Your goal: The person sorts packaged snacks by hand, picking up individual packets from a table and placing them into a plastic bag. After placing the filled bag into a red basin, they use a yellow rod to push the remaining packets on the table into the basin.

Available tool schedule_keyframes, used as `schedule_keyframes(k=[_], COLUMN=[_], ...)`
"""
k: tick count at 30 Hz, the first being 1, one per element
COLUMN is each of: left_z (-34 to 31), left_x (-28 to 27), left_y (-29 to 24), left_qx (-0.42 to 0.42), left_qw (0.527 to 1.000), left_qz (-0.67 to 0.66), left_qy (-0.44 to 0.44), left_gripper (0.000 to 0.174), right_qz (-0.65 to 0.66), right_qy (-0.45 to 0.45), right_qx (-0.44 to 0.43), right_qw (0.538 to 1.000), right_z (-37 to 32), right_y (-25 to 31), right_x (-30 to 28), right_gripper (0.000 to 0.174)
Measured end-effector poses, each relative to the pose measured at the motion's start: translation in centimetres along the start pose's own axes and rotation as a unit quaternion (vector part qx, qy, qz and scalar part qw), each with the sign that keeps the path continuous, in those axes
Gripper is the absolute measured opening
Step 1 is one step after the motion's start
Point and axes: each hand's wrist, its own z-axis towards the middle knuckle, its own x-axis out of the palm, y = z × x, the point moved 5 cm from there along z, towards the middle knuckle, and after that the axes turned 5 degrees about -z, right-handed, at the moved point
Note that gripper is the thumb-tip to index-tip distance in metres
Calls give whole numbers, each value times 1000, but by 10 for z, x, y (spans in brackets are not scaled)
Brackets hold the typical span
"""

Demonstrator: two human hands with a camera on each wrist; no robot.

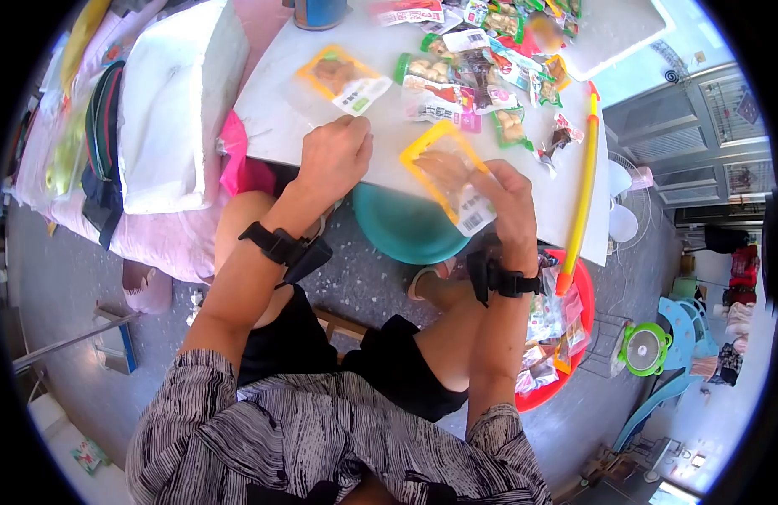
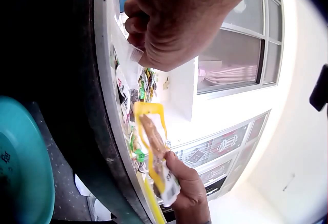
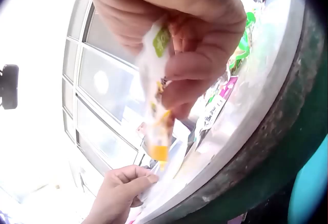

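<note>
In the head view my right hand point(image 1: 507, 198) grips a yellow-edged snack packet point(image 1: 443, 168) by its white, barcoded end. The packet has a clear window with tan food inside, and it is tilted above the table's front edge. My left hand point(image 1: 334, 160) is at the same edge, fingers curled and thumb pressed in. It pinches a piece of clear plastic point(image 2: 135, 54), seen in the left wrist view, that looks like a thin bag. Just beyond this hand, a similar yellow-edged packet point(image 1: 342, 80) lies on the white table point(image 1: 275, 118).
Several snack packets point(image 1: 469, 80) are heaped at the back of the table. A yellow tube with orange ends point(image 1: 586, 185) lies along the right edge. Below are a teal basin point(image 1: 406, 231) and a red basin point(image 1: 589, 311) of packets. A white foam box point(image 1: 174, 109) stands left.
</note>
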Motion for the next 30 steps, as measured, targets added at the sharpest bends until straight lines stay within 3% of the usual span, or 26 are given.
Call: schedule_keyframes(k=[3,15,21,25,28,30], left_z=[0,-2,-5,-6,-5,-4], left_x=[0,-2,-4,-6,-7,-7], left_y=[0,-8,-14,-13,-9,-9], left_qx=[-2,45,53,53,47,42], left_qw=[1000,998,998,998,998,998], left_qz=[6,46,35,28,29,27], left_qy=[-1,-11,-22,-29,-28,-24], left_gripper=[5,6,6,5,6,6], right_qz=[73,26,30,-3,83,-33], right_qy=[24,15,52,104,110,65], right_qx=[-2,-4,-67,-34,-26,-10], right_qw=[997,1000,996,994,990,997], right_z=[4,32,47,51,59,56], right_y=[2,-4,10,23,13,11], right_x=[13,56,93,117,118,107], right_gripper=[12,16,19,26,30,27])
